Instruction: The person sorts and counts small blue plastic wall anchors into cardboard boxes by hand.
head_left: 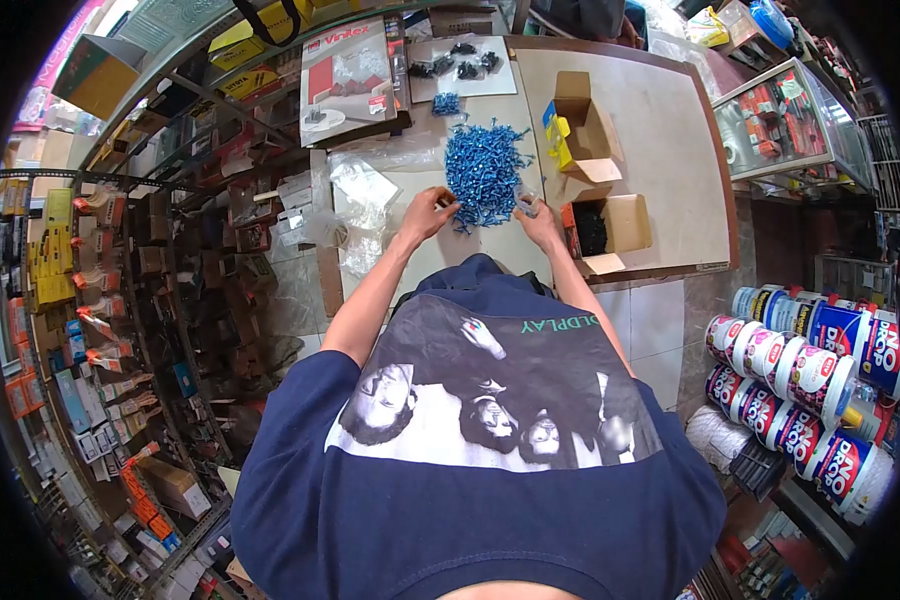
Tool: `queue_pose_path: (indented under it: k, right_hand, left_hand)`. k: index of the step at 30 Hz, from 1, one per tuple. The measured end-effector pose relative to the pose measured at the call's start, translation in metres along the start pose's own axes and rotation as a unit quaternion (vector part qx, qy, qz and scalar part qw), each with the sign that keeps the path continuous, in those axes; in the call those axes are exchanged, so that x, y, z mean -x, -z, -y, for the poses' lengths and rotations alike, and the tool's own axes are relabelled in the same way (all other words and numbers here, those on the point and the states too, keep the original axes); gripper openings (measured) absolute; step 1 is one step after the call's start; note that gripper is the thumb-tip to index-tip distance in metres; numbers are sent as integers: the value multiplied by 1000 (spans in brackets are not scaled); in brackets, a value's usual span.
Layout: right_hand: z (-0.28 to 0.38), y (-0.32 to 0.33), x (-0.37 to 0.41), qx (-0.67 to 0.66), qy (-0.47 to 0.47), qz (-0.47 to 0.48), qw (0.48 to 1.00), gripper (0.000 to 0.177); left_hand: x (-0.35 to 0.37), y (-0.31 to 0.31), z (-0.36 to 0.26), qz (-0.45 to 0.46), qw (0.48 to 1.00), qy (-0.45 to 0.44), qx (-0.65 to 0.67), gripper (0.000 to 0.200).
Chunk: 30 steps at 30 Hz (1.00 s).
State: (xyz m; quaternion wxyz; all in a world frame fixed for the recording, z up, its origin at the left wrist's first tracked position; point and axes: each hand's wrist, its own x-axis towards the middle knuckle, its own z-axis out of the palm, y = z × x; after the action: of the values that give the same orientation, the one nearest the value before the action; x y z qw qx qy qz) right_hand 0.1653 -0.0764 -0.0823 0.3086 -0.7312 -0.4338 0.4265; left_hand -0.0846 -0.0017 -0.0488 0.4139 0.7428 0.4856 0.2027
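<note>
A big heap of small blue screw-like pieces [485,170] lies on the table in front of me. My left hand [430,213] is at the heap's near left edge, its fingers curled together against the blue pieces; what they pinch is too small to make out. On the opposite side, my right hand [541,224] is closed on what looks like a small clear plastic bag [527,204]. Beside that hand stands an open carton [627,222] with dark contents. Clear plastic bags [363,187] lie to the left of my left hand.
Behind the carton stands an open yellow-and-brown box [588,140]. A small blue packet [446,103], a white board [485,82] with black parts and a Vinilex box [350,85] are at the back. Shelves [120,330] flank my left; paint buckets [805,385] are stacked right.
</note>
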Motion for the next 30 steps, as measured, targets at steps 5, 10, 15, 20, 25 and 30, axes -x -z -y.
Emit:
queue_pose_path:
  k: [5,10,15,20,25,30]
  right_hand:
    - [1,0,3,-12,8,-3,1000,38]
    - [-12,1,-2,-25,-28,7,999,37]
    - [-12,0,1,-30,-18,-6,999,40]
    - [-27,-4,-8,-58,-6,13,998,40]
    - [-12,1,-3,-36,-22,12,999,44]
    - [-2,6,4,-19,-32,18,999,45]
  left_hand:
    - [-32,-9,-65,30,990,-134,18,22]
    - [-53,-32,-97,95,974,-206,-26,25]
    - [-45,-28,-92,72,978,-192,-41,31]
    - [-36,-10,-30,42,996,-65,-50,33]
    - [-16,0,23,20,989,-40,-143,34]
    - [-8,-2,26,11,984,-44,-172,34]
